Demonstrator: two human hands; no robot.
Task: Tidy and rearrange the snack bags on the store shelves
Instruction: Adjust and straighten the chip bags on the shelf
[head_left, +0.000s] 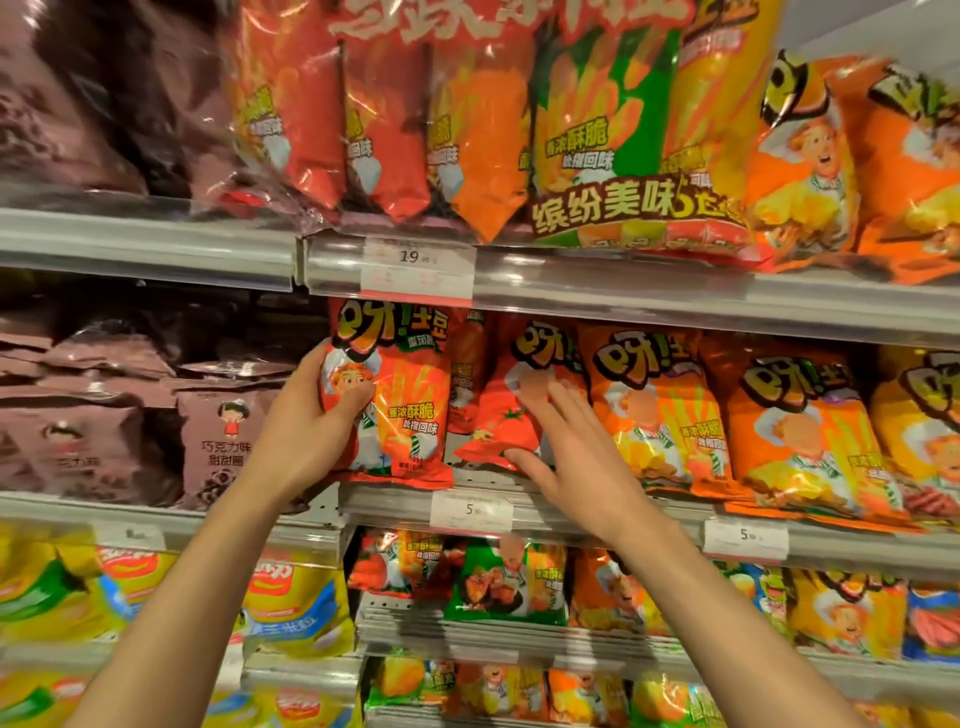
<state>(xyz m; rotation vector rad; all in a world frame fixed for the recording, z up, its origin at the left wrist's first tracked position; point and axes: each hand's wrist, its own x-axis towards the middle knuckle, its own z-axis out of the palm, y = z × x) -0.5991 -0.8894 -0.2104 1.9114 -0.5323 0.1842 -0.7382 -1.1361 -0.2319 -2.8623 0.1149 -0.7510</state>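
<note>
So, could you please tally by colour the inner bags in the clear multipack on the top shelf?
Red bags: 2
Orange bag: 1
Green bag: 1
Yellow bag: 1
Total: 5

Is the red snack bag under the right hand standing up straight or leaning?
Leaning. The red bag tilts, its top toward the orange bags; the right hand rests flat on it.
</note>
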